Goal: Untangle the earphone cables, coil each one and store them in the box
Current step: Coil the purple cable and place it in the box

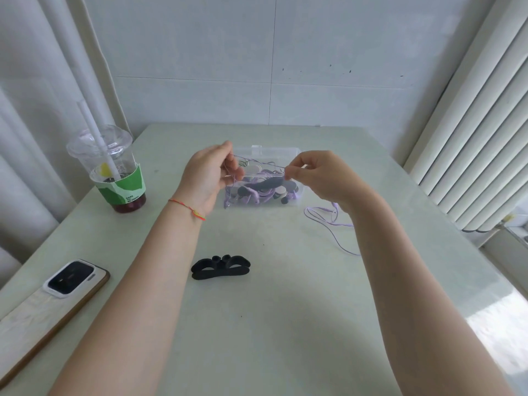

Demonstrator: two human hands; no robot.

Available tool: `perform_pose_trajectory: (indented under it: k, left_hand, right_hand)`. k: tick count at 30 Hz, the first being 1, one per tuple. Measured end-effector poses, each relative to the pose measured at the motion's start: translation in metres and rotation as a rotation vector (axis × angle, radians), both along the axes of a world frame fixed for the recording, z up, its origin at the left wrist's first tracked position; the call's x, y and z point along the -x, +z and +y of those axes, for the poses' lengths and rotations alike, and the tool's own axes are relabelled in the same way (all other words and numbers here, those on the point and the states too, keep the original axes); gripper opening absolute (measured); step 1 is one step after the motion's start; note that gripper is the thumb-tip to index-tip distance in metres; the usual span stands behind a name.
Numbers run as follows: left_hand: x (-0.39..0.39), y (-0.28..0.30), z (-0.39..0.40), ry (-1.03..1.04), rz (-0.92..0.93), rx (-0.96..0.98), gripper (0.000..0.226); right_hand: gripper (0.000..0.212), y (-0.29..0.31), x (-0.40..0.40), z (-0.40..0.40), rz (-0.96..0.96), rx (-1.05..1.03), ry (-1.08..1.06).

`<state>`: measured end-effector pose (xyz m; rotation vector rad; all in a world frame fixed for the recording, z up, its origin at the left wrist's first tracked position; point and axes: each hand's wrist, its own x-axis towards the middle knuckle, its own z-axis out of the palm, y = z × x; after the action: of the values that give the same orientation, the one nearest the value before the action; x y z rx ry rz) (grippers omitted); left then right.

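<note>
Both hands are up over the box point(288, 152): left hand point(210, 178) and right hand point(317, 177) are each pinching the purple cable point(258, 162), stretching it between them. Its tail point(328, 221) is lying on the table point(285, 310) at the box's four o'clock.

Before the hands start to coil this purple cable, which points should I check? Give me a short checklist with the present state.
1. Left hand holds the purple cable: ok.
2. Right hand pinches it: ok.
3. Cable stretched between the hands: ok.
4. Cable free of the tangle in the clear box: cannot tell.
5. Loose end on the table clear of the black foam piece: ok.
</note>
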<state>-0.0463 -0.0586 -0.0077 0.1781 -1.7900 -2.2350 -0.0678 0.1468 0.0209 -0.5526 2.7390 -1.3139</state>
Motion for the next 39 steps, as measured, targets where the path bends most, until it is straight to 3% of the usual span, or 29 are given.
perform_pose_trajectory:
  k: [5,8,10,13,16,19,24,26,29,30,32,35,37,39]
  left_hand:
    - [-0.001,-0.01,-0.003,0.025,-0.202,0.577,0.036]
    - [-0.004,-0.014,-0.007,-0.072,-0.289,0.889,0.022]
    - [-0.004,-0.013,-0.002,-0.051,-0.244,0.912,0.014]
    - [-0.005,-0.003,0.01,0.087,-0.052,0.683,0.021]
    - [-0.015,0.011,0.027,-0.206,0.013,0.472,0.019]
    - [-0.019,0.007,0.034,-0.406,-0.018,0.415,0.033]
    - [-0.007,-0.006,0.014,-0.28,-0.078,0.525,0.029]
    - [-0.005,-0.01,0.004,-0.244,-0.086,0.736,0.02]
    - [-0.008,-0.011,-0.004,-0.356,-0.238,1.092,0.008]
    - [-0.01,-0.009,-0.003,-0.403,-0.254,1.069,0.018]
    - [-0.012,-0.004,0.002,-0.485,-0.148,0.765,0.034]
    - [-0.018,0.005,0.012,-0.609,0.012,0.334,0.026]
    - [-0.019,0.004,0.014,-0.639,-0.027,0.246,0.022]
    - [-0.017,0.001,0.011,-0.599,-0.1,0.308,0.027]
  right_hand:
    - [0.022,0.001,0.009,-0.002,0.109,0.124,-0.209]
    - [0.025,0.005,0.008,0.002,0.111,0.178,-0.201]
    - [0.023,0.008,0.002,0.003,0.077,0.126,-0.09]
    - [0.02,0.012,-0.006,0.001,0.024,0.018,0.06]
    - [0.017,0.013,-0.012,-0.002,0.006,-0.04,0.143]
    - [0.021,0.011,-0.011,-0.003,0.051,0.018,0.091]
    - [0.016,0.009,0.006,0.003,0.219,0.187,-0.256]
    - [0.017,0.006,0.01,0.003,0.211,0.223,-0.294]
    - [0.015,0.007,0.008,-0.001,0.186,0.241,-0.252]
    - [0.015,0.008,0.005,-0.001,0.167,0.227,-0.203]
    - [0.014,0.012,-0.003,-0.002,0.111,0.162,-0.055]
    - [0.019,0.012,-0.012,-0.008,0.07,0.081,0.086]
    - [0.017,0.009,-0.008,-0.012,0.126,0.12,0.017]
    - [0.015,0.008,-0.001,-0.01,0.196,0.181,-0.113]
